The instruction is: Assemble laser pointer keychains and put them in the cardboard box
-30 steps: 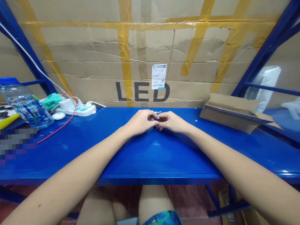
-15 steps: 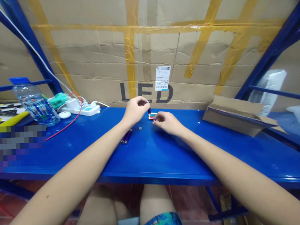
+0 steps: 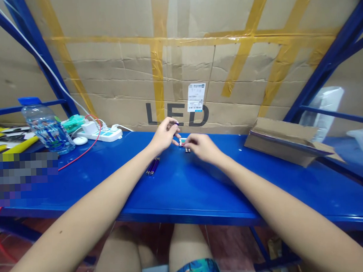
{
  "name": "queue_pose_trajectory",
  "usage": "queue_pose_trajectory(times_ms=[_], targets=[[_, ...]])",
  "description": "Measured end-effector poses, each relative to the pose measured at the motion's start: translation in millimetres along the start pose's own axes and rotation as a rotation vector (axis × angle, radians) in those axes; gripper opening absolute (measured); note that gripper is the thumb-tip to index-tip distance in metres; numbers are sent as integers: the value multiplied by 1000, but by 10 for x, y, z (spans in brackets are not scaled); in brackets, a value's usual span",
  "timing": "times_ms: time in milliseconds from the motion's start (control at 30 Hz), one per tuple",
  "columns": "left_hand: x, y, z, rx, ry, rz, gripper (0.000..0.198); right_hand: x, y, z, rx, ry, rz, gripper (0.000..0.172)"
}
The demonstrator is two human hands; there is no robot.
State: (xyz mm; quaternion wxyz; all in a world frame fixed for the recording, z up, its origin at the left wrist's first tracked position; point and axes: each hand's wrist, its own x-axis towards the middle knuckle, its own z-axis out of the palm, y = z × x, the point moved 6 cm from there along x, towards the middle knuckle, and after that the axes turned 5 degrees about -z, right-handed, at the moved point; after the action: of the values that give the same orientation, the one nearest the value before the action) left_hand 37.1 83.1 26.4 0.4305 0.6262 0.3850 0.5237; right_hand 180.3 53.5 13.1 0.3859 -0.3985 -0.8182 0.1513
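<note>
Person is wearing shorts [image 3: 194, 269] with a busy blue, teal and orange print, barely peeking in at the bottom edge. Forearms [image 3: 112, 186] are showing bare right down to the left hand [image 3: 163, 137] and right hand [image 3: 202, 148]. Knees [image 3: 185, 241] are showing bare too.

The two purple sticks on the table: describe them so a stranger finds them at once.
Find the blue table before the LED-printed box. By the left hand lie the two purple sticks, side by side. Unlike the small pieces beyond, they are long and untouched.
</note>
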Motion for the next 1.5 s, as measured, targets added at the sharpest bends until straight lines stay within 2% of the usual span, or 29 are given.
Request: queue_pose_trajectory(times_ms=[67, 167, 400, 600, 733, 833, 1000, 1167, 1367, 1500], targets=[[-43, -23, 92, 72, -101, 14, 5, -4, 97, -271, 117, 185, 45, 7], [-111, -60, 218, 203, -220, 50, 4, 1, 160, -434, 284, 281, 60, 5], [-204, -8, 326, 325, -260, 163, 5, -3, 76, -335, 178, 215, -70, 6], [-214, -16, 315, 386, -260, 218, 5, -13, 120, -311, 154, 123, -48, 9], [-213, -22, 316, 412, -243, 255, 5, -31, 93, -322, 76, 108, -73, 8], [-222, 7, 324, 530, -228, 296, 8, -40, 99, -309, 117, 87, -43, 7], [-229, 42, 349, 820, -236, 377, 29, -50, 113, -283, 130, 63, -14, 5], [-256, 59, 334, 780, -230, 374, 22, -60, 129, -249, 146, 50, 24, 7], [-323, 104, 328, 709, -180, 410, 4, -68, 139, -182, 352, -7, 154, 15], [-324, 145, 335, 739, -143, 464, 1, -70, 100, -176, 451, -31, 181, 17]])
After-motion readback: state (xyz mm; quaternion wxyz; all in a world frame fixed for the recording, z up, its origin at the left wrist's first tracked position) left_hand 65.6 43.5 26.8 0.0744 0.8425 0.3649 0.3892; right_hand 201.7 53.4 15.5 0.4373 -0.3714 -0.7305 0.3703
